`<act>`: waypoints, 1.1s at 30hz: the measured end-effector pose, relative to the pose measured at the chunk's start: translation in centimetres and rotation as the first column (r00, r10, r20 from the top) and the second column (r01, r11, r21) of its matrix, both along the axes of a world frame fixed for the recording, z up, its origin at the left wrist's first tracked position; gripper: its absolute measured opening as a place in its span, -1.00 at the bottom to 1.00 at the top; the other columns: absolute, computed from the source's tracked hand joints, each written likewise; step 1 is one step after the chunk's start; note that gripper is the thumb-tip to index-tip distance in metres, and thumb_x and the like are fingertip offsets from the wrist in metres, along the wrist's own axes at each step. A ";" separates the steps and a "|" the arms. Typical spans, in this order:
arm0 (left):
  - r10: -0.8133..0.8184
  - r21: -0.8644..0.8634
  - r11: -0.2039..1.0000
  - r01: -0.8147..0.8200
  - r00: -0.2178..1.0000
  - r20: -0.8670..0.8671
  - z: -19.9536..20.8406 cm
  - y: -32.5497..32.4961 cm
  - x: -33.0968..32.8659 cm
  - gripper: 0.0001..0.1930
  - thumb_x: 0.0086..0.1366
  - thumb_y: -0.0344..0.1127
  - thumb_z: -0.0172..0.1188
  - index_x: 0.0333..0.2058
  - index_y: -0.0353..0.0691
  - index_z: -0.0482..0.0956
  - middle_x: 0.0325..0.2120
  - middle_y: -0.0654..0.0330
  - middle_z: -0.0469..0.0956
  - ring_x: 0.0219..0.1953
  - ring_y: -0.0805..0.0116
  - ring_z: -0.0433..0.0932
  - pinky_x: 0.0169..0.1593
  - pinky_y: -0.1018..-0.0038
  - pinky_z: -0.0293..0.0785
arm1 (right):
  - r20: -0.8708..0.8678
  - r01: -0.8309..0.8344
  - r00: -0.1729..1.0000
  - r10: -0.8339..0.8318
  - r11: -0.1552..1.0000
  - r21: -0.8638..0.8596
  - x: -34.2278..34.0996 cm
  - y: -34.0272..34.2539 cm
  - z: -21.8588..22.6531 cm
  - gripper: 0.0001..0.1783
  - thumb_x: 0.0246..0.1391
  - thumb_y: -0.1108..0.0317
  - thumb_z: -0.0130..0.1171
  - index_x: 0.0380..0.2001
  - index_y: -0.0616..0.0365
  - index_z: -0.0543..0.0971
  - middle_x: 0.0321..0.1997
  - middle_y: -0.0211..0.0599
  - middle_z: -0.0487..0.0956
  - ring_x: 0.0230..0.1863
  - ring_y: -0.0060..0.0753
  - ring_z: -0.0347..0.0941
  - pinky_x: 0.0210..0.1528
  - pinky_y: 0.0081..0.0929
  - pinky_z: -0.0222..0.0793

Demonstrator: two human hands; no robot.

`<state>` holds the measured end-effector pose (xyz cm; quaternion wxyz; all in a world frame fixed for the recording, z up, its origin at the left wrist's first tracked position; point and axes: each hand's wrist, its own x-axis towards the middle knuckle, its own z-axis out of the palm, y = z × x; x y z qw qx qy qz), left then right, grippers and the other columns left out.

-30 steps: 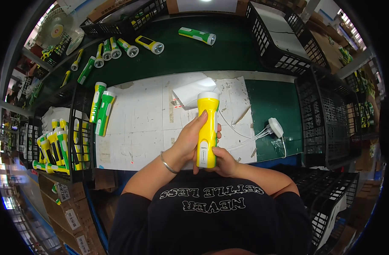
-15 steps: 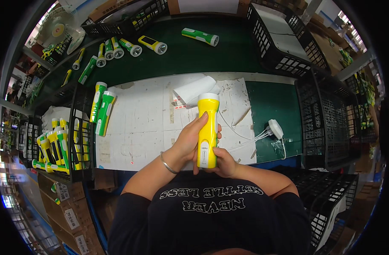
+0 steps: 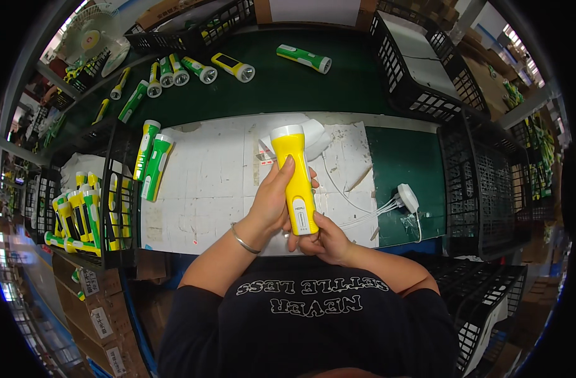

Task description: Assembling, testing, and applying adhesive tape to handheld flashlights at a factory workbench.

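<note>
Unmoved since earlier: yellow plastic flashlight [image 3: 295, 183], upright over white counter [image 3: 200, 189], clamped by left hand [image 3: 272, 201] and right hand [image 3: 322, 238]; inspection step; next, firm grip.

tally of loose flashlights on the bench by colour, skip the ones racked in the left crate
Yellow flashlight, in both hands: 1
Green-and-white flashlights lying on the white mat: 2
Flashlights on the green surface at the back, mostly green-and-white, some yellow: 8 that I can make out
Total: 11, with the far-left ones small and hard to tell apart.
</note>
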<state>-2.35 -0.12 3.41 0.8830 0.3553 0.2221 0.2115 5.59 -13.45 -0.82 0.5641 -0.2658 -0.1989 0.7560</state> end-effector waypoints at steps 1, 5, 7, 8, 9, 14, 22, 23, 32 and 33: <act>0.004 0.025 1.000 -0.004 1.000 0.005 0.1 -0.1 -0.1 -0.62 0.38 -0.01 -0.16 -0.03 -0.18 0.20 -0.32 0.13 0.43 -0.32 0.42 0.46 -0.32 0.54 0.48 | -0.020 -0.002 1.000 0.002 1.000 -0.012 0.0 0.0 0.0 -0.39 0.24 -0.09 -0.44 -0.05 0.19 0.37 -0.43 -0.15 0.52 -0.80 -0.73 -0.04 -0.71 -0.75 -0.13; 0.030 0.094 0.995 -0.033 0.999 0.038 0.4 -0.4 -0.1 -0.63 0.37 0.01 -0.15 -0.06 -0.16 0.21 -0.34 0.15 0.44 -0.34 0.44 0.45 -0.35 0.56 0.47 | -0.001 -0.063 0.998 0.063 0.997 0.038 -0.1 0.1 -1.0 -0.42 0.24 -0.08 -0.39 -0.05 0.20 0.37 -0.41 -0.16 0.52 -0.80 -0.75 -0.05 -0.70 -0.75 -0.13; -0.002 0.074 0.997 0.004 1.000 -0.017 0.6 -0.3 0.0 -0.61 0.36 0.03 -0.12 -0.06 -0.15 0.24 -0.38 0.17 0.45 -0.37 0.46 0.46 -0.40 0.56 0.46 | 0.026 -0.031 0.999 0.030 0.999 0.016 -0.4 -0.1 -0.5 -0.41 0.24 -0.07 -0.36 -0.02 0.22 0.36 -0.41 -0.18 0.52 -0.79 -0.76 -0.05 -0.70 -0.76 -0.14; -0.001 0.075 0.997 0.003 1.000 -0.015 0.6 -0.2 0.0 -0.61 0.36 0.03 -0.12 -0.06 -0.15 0.24 -0.38 0.17 0.45 -0.37 0.46 0.46 -0.40 0.56 0.46 | 0.027 -0.032 0.999 0.031 0.999 0.017 -0.4 -0.1 -0.5 -0.41 0.24 -0.07 -0.36 -0.02 0.22 0.36 -0.41 -0.18 0.52 -0.79 -0.76 -0.05 -0.70 -0.76 -0.14; -0.052 0.019 0.998 0.054 0.995 -0.088 0.5 0.0 0.1 -0.60 0.35 0.04 -0.11 -0.07 -0.15 0.25 -0.39 0.17 0.45 -0.39 0.46 0.46 -0.42 0.55 0.46 | 0.019 -0.054 0.998 0.053 0.998 0.029 -0.4 -0.1 -0.6 -0.41 0.24 -0.08 -0.36 -0.01 0.22 0.36 -0.41 -0.18 0.52 -0.79 -0.76 -0.04 -0.70 -0.76 -0.14; -0.127 -0.072 0.990 0.118 0.982 -0.137 0.1 -0.1 0.2 -0.59 0.33 0.06 -0.09 -0.08 -0.16 0.28 -0.41 0.18 0.46 -0.42 0.46 0.47 -0.46 0.53 0.47 | 0.046 -0.065 0.997 0.063 0.998 0.022 -0.5 -0.3 -0.5 -0.39 0.24 -0.09 -0.37 0.02 0.23 0.34 -0.43 -0.19 0.51 -0.79 -0.76 -0.04 -0.69 -0.76 -0.14; -0.131 -0.069 0.990 0.124 0.986 -0.104 0.6 -0.2 -0.3 -0.61 0.35 0.00 -0.09 -0.07 -0.19 0.27 -0.40 0.16 0.46 -0.41 0.44 0.48 -0.46 0.53 0.48 | 0.113 -0.093 0.990 0.087 0.994 0.048 -0.6 -0.3 -0.6 -0.29 0.18 -0.17 -0.34 0.07 0.26 0.31 -0.37 -0.14 0.53 -0.80 -0.74 0.01 -0.69 -0.76 -0.10; -0.128 -0.067 0.990 0.121 0.987 -0.101 0.5 -0.2 -0.5 -0.61 0.35 0.00 -0.09 -0.07 -0.19 0.27 -0.40 0.16 0.46 -0.41 0.44 0.48 -0.46 0.53 0.48 | 0.117 -0.096 0.989 0.090 0.994 0.050 -0.7 -0.3 -0.5 -0.29 0.18 -0.17 -0.34 0.07 0.26 0.31 -0.37 -0.14 0.53 -0.80 -0.74 0.01 -0.69 -0.76 -0.10; -0.035 -0.041 0.998 0.042 0.989 0.147 0.8 1.5 -3.8 -0.59 0.39 -0.10 -0.15 0.03 -0.33 0.22 -0.17 -0.02 0.44 -0.12 0.21 0.48 -0.06 0.30 0.48 | -0.019 -0.088 0.996 0.089 0.995 0.050 -1.7 -0.1 -0.3 -0.38 0.25 -0.08 -0.38 0.02 0.28 0.32 -0.29 -0.10 0.53 -0.79 -0.76 -0.02 -0.69 -0.77 -0.08; -0.026 -0.042 0.999 0.033 0.989 0.149 1.1 1.6 -4.1 -0.59 0.39 -0.10 -0.15 0.03 -0.33 0.22 -0.17 -0.02 0.44 -0.12 0.21 0.48 -0.06 0.30 0.48 | -0.023 -0.098 0.995 0.100 0.992 0.074 -1.8 -0.1 -0.4 -0.39 0.26 -0.07 -0.38 0.01 0.28 0.32 -0.29 -0.10 0.53 -0.79 -0.76 -0.01 -0.70 -0.77 -0.08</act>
